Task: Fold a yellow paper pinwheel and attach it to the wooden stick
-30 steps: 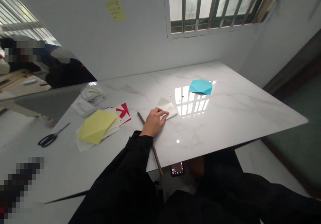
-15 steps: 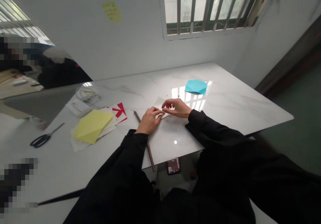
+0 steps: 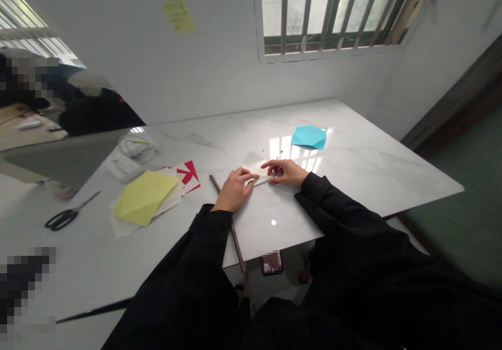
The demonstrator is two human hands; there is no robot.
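Note:
A small cream sheet of paper point(image 3: 254, 160) lies on the white marbled table, its near edge folded. My left hand point(image 3: 235, 188) presses on the paper's left part, thumb and fingers closed at the folded edge. At the right end of that edge, my right hand point(image 3: 289, 173) has its fingers curled and its thumb against the paper. Both hands partly cover the sheet. A thin brown strip point(image 3: 236, 243) passes beneath my left wrist and over the table's front edge.
A blue folded paper point(image 3: 309, 137) lies farther back. To the left are a yellow paper point(image 3: 146, 197) on white sheets, red paper cutouts point(image 3: 189, 172), black-handled scissors point(image 3: 63, 219) and a white cable point(image 3: 135, 147). The table's near edge point(image 3: 282, 248) runs before my lap.
My right hand has moved right and slightly down along the paper's edge, so more of the sheet shows. My left hand stays in place. The view has shifted slightly.

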